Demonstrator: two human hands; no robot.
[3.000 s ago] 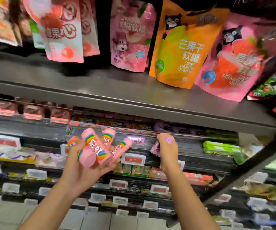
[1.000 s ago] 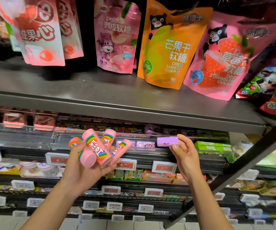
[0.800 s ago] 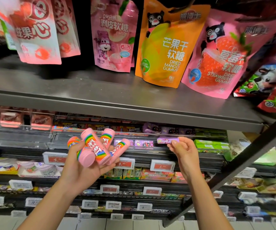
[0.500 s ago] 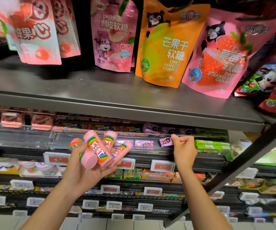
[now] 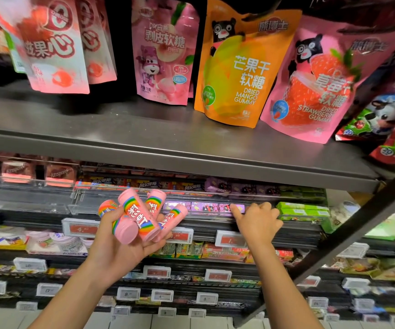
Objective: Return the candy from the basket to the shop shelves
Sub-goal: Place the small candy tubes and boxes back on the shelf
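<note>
On shelf, purple candy packs (image 5: 203,206) in a row; left hand (image 5: 120,243) clutches pink rainbow tubes (image 5: 137,217).

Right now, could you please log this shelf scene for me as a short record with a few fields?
left hand: grips a bunch of pink candy tubes, rainbow stripes on them
right hand: at the purple candy packs on the shelf row, forefinger on the rightmost pack
beside the purple row: green packs to the right
upper shelf: orange mango gummy bag, pink strawberry gummy bag
basket: not in view
</note>
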